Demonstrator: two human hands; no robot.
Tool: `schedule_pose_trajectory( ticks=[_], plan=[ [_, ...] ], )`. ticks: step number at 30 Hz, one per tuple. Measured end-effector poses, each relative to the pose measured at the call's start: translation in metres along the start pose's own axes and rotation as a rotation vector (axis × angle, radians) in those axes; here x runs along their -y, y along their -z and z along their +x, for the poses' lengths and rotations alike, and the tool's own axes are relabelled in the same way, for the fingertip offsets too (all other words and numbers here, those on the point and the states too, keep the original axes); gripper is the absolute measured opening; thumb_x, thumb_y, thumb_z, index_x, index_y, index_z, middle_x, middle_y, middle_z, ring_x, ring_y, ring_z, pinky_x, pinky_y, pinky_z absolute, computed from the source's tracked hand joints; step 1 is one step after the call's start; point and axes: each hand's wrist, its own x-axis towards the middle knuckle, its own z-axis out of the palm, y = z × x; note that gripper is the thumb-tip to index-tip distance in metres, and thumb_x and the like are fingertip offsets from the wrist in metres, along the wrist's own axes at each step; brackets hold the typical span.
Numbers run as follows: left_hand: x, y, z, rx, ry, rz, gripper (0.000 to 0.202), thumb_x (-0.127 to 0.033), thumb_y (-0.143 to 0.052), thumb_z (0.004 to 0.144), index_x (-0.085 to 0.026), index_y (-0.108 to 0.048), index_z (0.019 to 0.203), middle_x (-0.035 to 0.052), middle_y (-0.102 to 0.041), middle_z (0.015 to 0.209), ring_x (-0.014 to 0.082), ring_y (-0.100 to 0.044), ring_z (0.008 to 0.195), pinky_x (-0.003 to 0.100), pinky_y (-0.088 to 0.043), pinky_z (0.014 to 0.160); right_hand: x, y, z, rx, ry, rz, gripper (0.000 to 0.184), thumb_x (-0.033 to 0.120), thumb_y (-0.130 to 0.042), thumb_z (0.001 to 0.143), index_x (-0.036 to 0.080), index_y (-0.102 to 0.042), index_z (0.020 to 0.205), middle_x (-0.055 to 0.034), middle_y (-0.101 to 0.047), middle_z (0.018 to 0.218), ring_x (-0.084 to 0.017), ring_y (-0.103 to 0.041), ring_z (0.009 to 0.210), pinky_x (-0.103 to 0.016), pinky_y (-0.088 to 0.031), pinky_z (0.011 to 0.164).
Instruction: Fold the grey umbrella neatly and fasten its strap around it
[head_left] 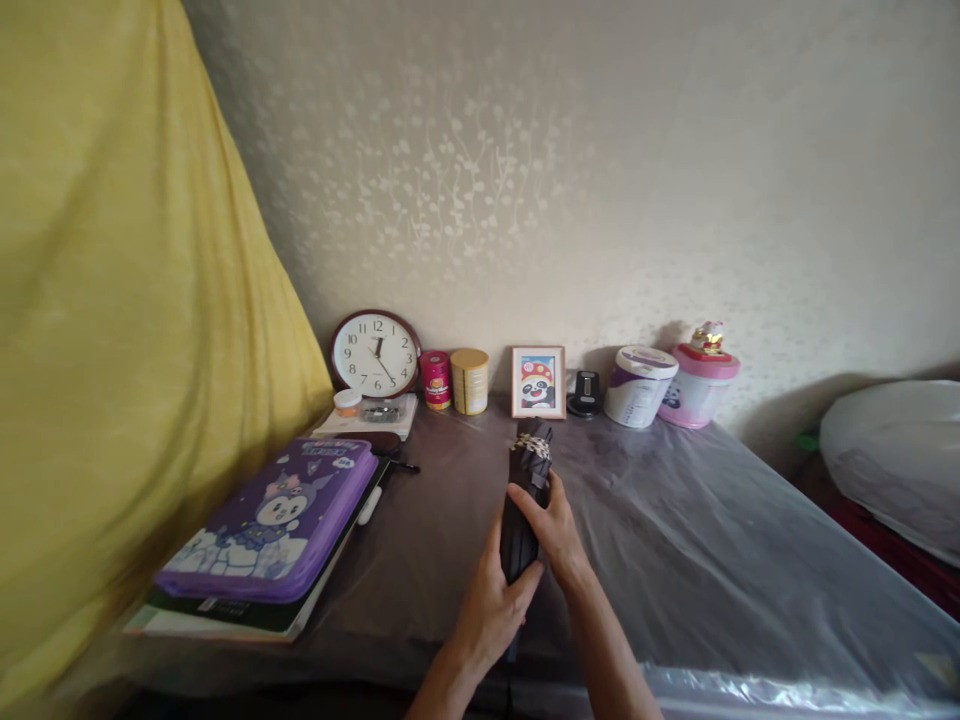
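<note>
A dark folded umbrella (519, 535) points away from me over the front middle of the table. Around its far end runs a light patterned band (532, 446). My left hand (501, 590) is closed around the near part, its thumb lying across the underside end. Farther up, my right hand (551, 520) grips the umbrella from the right with its thumb over the top. The near tip of the umbrella is hidden by my left hand.
A purple cartoon case (270, 525) lies on books at the left. Along the wall stand a clock (375, 352), a red can (436, 380), a yellow can (470, 382), a framed panda picture (538, 382), a black device (584, 393) and two tubs (640, 388). A yellow curtain (142, 300) hangs left.
</note>
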Motion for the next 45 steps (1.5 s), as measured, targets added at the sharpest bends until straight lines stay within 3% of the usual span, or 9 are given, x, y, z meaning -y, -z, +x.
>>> schedule_pose_trajectory(
  ticks=[3, 6, 11, 20, 26, 35, 45],
  plan=[
    [0.008, 0.000, 0.002, -0.040, -0.170, 0.066, 0.078, -0.028, -0.060, 0.077, -0.020, -0.020, 0.144, 0.0130, -0.056, 0.126, 0.0263, -0.056, 0.111, 0.038, -0.047, 0.091, 0.001, 0.000, -0.003, -0.040, 0.024, 0.014, 0.046, 0.045, -0.066, 0.067, 0.018, -0.057, 0.102, -0.0060, -0.066, 0.094, -0.024, -0.061, 0.088, -0.033, -0.047, 0.078],
    [0.014, -0.001, 0.003, -0.061, -0.245, 0.173, 0.080, -0.027, -0.059, 0.078, -0.018, -0.015, 0.145, 0.0136, -0.036, 0.144, 0.0270, -0.037, 0.130, 0.042, -0.034, 0.105, -0.003, 0.000, -0.003, -0.099, 0.040, 0.029, 0.046, 0.044, -0.066, 0.067, 0.018, -0.056, 0.103, -0.0065, -0.066, 0.094, -0.025, -0.060, 0.089, -0.034, -0.046, 0.078],
    [0.019, -0.004, 0.002, -0.076, -0.212, 0.320, 0.080, -0.028, -0.058, 0.079, -0.018, -0.015, 0.145, 0.0164, -0.048, 0.135, 0.0302, -0.050, 0.120, 0.045, -0.042, 0.097, -0.004, 0.000, 0.000, -0.146, 0.069, 0.047, 0.049, 0.045, -0.069, 0.065, 0.017, -0.057, 0.104, -0.0076, -0.067, 0.093, -0.026, -0.060, 0.090, -0.034, -0.045, 0.079],
    [0.020, 0.003, 0.005, -0.165, -0.347, 0.363, 0.066, -0.024, -0.050, 0.084, -0.020, -0.023, 0.143, 0.0102, -0.039, 0.143, 0.0234, -0.043, 0.127, 0.038, -0.036, 0.104, 0.007, 0.007, 0.000, -0.056, 0.154, 0.072, 0.048, 0.045, -0.067, 0.070, 0.018, -0.054, 0.108, -0.0108, -0.066, 0.099, -0.024, -0.063, 0.087, -0.035, -0.049, 0.075],
    [0.019, 0.005, 0.003, -0.169, -0.366, 0.397, 0.065, -0.025, -0.051, 0.084, -0.024, -0.023, 0.143, 0.0099, -0.048, 0.136, 0.0252, -0.049, 0.120, 0.040, -0.039, 0.099, -0.002, 0.008, 0.002, -0.218, 0.245, -0.031, 0.039, 0.049, -0.070, 0.065, 0.021, -0.053, 0.086, -0.0069, -0.064, 0.085, -0.024, -0.061, 0.081, -0.038, -0.047, 0.076],
    [0.019, 0.004, 0.003, -0.187, -0.341, 0.383, 0.064, -0.022, -0.053, 0.081, -0.026, -0.031, 0.141, 0.0116, -0.056, 0.126, 0.0284, -0.054, 0.114, 0.042, -0.039, 0.098, -0.001, 0.011, 0.002, -0.179, 0.317, -0.130, 0.031, 0.052, -0.056, 0.077, 0.023, -0.048, 0.071, -0.0005, -0.055, 0.068, -0.017, -0.053, 0.063, -0.031, -0.046, 0.065],
    [0.022, 0.005, 0.005, -0.156, -0.388, 0.347, 0.064, -0.022, -0.051, 0.083, -0.024, -0.027, 0.142, 0.0087, -0.049, 0.136, 0.0230, -0.048, 0.121, 0.039, -0.038, 0.101, 0.004, 0.013, 0.002, -0.156, 0.332, -0.108, 0.031, 0.051, -0.053, 0.079, 0.022, -0.049, 0.069, 0.0017, -0.049, 0.065, -0.015, -0.045, 0.061, -0.027, -0.039, 0.059]
  ],
)
